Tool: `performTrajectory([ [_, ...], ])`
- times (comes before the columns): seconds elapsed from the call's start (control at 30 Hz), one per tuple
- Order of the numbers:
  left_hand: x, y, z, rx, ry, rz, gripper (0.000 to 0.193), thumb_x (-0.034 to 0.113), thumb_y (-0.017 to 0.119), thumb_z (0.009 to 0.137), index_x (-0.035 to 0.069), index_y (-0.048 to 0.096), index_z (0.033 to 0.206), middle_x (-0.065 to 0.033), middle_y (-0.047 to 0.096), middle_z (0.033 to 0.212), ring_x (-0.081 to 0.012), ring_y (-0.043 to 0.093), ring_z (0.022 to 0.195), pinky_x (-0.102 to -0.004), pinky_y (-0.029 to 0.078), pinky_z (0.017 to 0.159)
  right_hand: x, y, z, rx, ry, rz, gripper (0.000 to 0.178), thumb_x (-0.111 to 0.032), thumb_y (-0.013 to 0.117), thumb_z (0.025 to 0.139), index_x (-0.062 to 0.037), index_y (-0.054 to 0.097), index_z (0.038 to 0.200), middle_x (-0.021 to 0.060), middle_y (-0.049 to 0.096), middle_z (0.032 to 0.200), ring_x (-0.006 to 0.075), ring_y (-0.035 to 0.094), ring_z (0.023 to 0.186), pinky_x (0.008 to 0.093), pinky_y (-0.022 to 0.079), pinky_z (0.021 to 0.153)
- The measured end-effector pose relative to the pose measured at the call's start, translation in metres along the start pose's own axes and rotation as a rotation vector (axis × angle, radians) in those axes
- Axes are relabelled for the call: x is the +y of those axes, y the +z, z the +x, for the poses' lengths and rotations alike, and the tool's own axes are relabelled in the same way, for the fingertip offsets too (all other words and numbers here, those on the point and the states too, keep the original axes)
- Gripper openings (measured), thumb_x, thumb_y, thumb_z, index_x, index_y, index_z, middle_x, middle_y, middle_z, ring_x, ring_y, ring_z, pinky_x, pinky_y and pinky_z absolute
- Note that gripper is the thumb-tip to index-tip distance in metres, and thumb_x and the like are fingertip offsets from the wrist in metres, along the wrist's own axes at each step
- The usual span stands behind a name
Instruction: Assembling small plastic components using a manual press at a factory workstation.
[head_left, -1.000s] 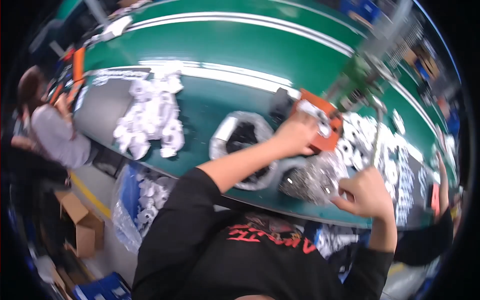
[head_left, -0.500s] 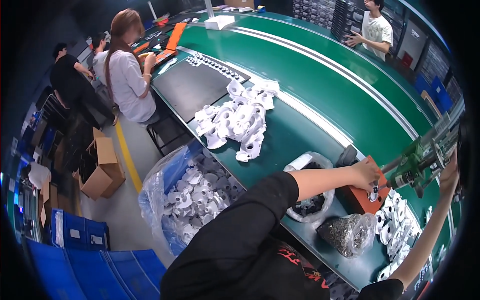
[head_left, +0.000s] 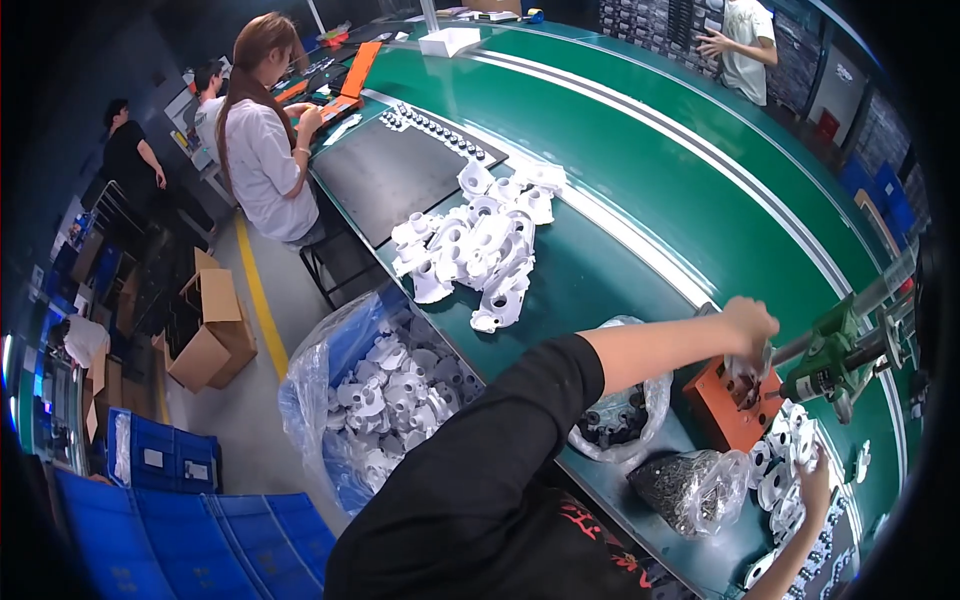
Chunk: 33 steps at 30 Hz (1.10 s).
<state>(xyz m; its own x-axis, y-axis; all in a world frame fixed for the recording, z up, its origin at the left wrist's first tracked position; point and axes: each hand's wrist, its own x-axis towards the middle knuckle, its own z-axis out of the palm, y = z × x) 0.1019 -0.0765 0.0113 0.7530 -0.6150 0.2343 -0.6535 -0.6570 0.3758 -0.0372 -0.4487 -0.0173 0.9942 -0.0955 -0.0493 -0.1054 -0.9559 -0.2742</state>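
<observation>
My left hand (head_left: 750,325) is raised over an orange block fixture (head_left: 735,405), blurred, its fingers curled down around a small greyish thing I cannot make out. Beside the block stands a green hand press (head_left: 835,345), which neither hand touches. At the right, my right hand (head_left: 815,487) is at a heap of white moulded plastic parts (head_left: 775,475), its fingers closed at the edge of one white plastic part (head_left: 804,447). Small dark pieces lie in rows by the right forearm.
A clear bag of metal screws or pins (head_left: 690,490) and a lined tub of black pieces (head_left: 650,430) stand near me. More white parts (head_left: 480,245) are heaped on the green bench. A blue-lined bin (head_left: 310,400) stands left; co-workers (head_left: 265,150) are beyond.
My right hand has left the press and come down to the white parts. My left hand has lifted up off the orange block. The view has shifted slightly.
</observation>
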Motion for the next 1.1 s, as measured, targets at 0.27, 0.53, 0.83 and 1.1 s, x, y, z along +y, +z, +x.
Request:
performTrajectory([
  [0.27, -0.083, 0.045, 0.011, 0.357, -0.115, -0.276, 0.058, 0.038, 0.07, 0.065, 0.002, 0.053, 0.108, -0.0237, 0.05, 0.106, -0.0399, 0.049, 0.101, -0.0459, 0.042, 0.086, -0.016, 0.057, -0.05, 0.14, -0.037, -0.253, 0.052, -0.014, 0.059, 0.074, 0.0001, 0.046, 0.123, 0.0203, 0.051, 0.12, 0.0368, 0.047, 0.114, 0.0406, 0.039, 0.094],
  [0.53, -0.09, -0.029, -0.117, 0.108, -0.252, 0.149, 0.078, 0.04, 0.066, 0.071, 0.003, 0.035, 0.133, -0.0289, 0.042, 0.125, -0.0457, 0.039, 0.119, -0.0529, 0.031, 0.098, -0.017, 0.061, -0.045, 0.285, -0.041, -0.039, 0.017, -0.01, 0.05, 0.086, 0.0023, 0.053, 0.097, 0.0183, 0.058, 0.091, 0.0361, 0.056, 0.086, 0.0403, 0.043, 0.075],
  [0.83, -0.124, -0.038, -0.276, 0.241, -0.616, 0.414, 0.061, 0.041, 0.067, 0.074, 0.013, 0.048, 0.125, -0.0251, 0.026, 0.14, -0.0424, 0.029, 0.127, -0.0632, 0.021, 0.099, -0.001, 0.073, -0.051, 0.445, -0.042, -0.099, 0.021, -0.014, 0.047, 0.088, 0.0021, 0.051, 0.101, 0.0208, 0.055, 0.096, 0.0379, 0.05, 0.096, 0.043, 0.037, 0.085],
  [1.1, -0.135, -0.023, -0.272, 0.52, -0.491, 0.249, 0.029, 0.004, 0.059, 0.074, 0.008, 0.058, 0.103, -0.0117, 0.052, 0.106, -0.0303, 0.05, 0.102, -0.0464, 0.036, 0.086, -0.007, 0.087, -0.048, 0.437, 0.003, -0.283, 0.025, -0.01, 0.052, 0.081, 0.0002, 0.054, 0.104, 0.0173, 0.059, 0.106, 0.0323, 0.053, 0.105, 0.0448, 0.033, 0.095],
])
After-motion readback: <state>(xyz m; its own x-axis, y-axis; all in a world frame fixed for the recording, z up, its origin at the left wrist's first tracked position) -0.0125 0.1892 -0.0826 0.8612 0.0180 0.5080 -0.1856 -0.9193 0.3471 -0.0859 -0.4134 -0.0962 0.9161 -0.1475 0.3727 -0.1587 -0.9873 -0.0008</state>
